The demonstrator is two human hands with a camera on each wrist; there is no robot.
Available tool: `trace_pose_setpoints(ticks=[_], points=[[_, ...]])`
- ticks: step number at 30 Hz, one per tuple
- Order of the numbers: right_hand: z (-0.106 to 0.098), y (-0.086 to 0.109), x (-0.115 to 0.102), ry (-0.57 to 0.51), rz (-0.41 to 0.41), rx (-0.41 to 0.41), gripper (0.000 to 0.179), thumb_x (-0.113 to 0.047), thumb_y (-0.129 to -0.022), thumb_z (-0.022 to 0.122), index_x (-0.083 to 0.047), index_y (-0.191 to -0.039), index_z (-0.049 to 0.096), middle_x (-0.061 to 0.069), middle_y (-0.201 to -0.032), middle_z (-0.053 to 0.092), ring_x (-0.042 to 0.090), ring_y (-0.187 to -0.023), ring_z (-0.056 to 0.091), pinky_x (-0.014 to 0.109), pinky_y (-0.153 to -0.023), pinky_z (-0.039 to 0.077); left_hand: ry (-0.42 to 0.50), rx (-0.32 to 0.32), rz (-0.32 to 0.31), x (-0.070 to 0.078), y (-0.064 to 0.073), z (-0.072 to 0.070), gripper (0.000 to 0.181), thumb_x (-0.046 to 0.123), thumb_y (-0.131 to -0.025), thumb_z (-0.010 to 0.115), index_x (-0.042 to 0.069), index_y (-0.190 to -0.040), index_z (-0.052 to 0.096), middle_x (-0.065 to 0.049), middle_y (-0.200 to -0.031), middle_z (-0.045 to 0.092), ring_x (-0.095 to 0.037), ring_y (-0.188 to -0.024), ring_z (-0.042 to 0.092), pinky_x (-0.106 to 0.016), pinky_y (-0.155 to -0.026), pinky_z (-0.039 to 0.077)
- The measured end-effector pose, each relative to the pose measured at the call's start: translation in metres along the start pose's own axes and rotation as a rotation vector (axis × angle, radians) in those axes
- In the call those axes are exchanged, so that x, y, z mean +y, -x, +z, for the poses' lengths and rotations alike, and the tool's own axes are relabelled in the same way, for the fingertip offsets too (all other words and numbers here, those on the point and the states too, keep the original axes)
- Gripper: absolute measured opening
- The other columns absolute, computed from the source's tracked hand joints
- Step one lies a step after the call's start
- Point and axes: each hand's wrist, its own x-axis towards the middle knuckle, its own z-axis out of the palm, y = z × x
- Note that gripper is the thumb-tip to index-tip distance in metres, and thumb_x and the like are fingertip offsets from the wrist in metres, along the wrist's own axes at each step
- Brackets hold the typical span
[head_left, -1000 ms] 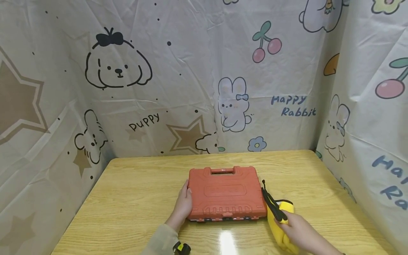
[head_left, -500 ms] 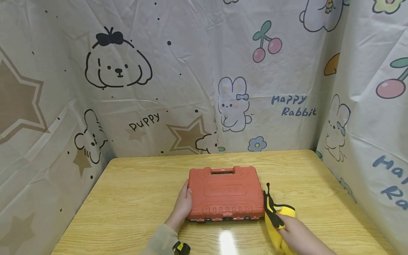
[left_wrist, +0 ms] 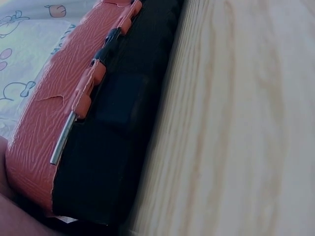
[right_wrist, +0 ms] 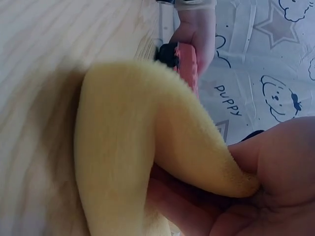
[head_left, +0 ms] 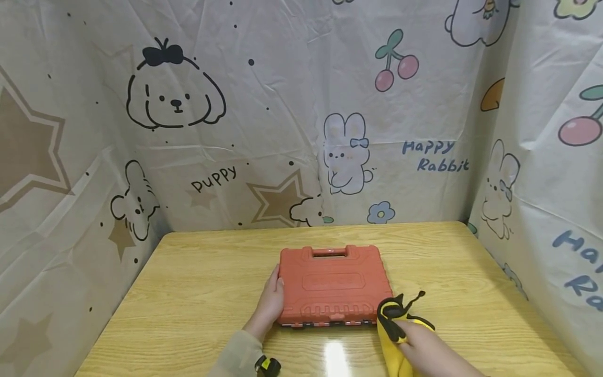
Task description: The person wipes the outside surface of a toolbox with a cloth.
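A red plastic carrying case with a handle cutout lies on the table. Its dark lower half and a metal hinge pin show in the left wrist view. My left hand grips the case's left side, the thumb at its edge. At the front right corner, my right hand pinches a fuzzy yellow cloth with black edging and a thin black cord. The bunched edge covers that corner. In the right wrist view the cloth hangs folded from the fingers, hiding most of the case.
The wooden table extends around the case on all sides. A printed cloth backdrop stands along its back, left and right. A black and yellow strap is on my left wrist.
My right hand has moved the cloth leftward, from beside the case onto its front right corner. The cord now points right. My left hand and the case have stayed in place.
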Motion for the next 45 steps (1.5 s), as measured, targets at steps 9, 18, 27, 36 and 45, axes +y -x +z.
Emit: trace_pose_setpoints(ticks=[9,18,27,36,45], points=[[0.006,-0.010,-0.015,0.025,-0.042,-0.013,0.017,-0.001,-0.091,0.065,-0.011,-0.104,0.071,0.010,-0.109,0.075,0.036,-0.111,0.069,0.061,-0.095,0.054,0.007,-0.013,0.006,0.000,0.000,-0.001,0.054,0.018,-0.113,0.027,0.003,-0.165,0.017,-0.030,-0.167,0.019,-0.051,-0.154,0.015,-0.067,-0.124,0.016],[0.017,-0.021,-0.025,0.009,-0.081,-0.093,0.026,0.001,-0.090,0.060,-0.003,-0.114,0.071,0.012,-0.114,0.074,0.037,-0.116,0.067,0.063,-0.095,0.053,-0.002,-0.011,0.014,0.001,0.003,-0.003,0.054,0.018,-0.113,0.028,0.002,-0.164,0.018,-0.031,-0.166,0.021,-0.051,-0.154,0.016,-0.067,-0.123,0.017],[0.027,-0.034,-0.035,0.024,-0.170,-0.149,0.020,-0.002,-0.092,0.058,-0.016,-0.098,0.070,-0.008,-0.092,0.070,0.004,-0.091,0.062,0.033,-0.072,0.050,-0.019,-0.009,0.019,0.001,0.003,-0.005,0.054,0.019,-0.114,0.029,0.003,-0.164,0.019,-0.032,-0.165,0.022,-0.053,-0.153,0.018,-0.068,-0.122,0.020],[0.029,-0.037,-0.054,0.024,-0.205,-0.169,0.019,0.000,-0.093,0.058,-0.017,-0.086,0.064,-0.012,-0.076,0.057,0.000,-0.072,0.051,0.026,-0.066,0.044,-0.010,-0.019,0.031,0.000,0.001,-0.005,0.054,0.017,-0.113,0.028,0.002,-0.164,0.018,-0.032,-0.165,0.022,-0.052,-0.153,0.018,-0.067,-0.123,0.020],[0.039,-0.043,-0.068,0.047,-0.213,-0.222,0.018,-0.005,-0.097,0.062,-0.019,-0.086,0.061,-0.013,-0.074,0.055,0.000,-0.069,0.048,0.025,-0.065,0.041,-0.010,-0.021,0.050,0.000,0.001,-0.005,0.054,0.016,-0.113,0.028,0.000,-0.163,0.018,-0.033,-0.165,0.021,-0.053,-0.153,0.018,-0.067,-0.123,0.019]])
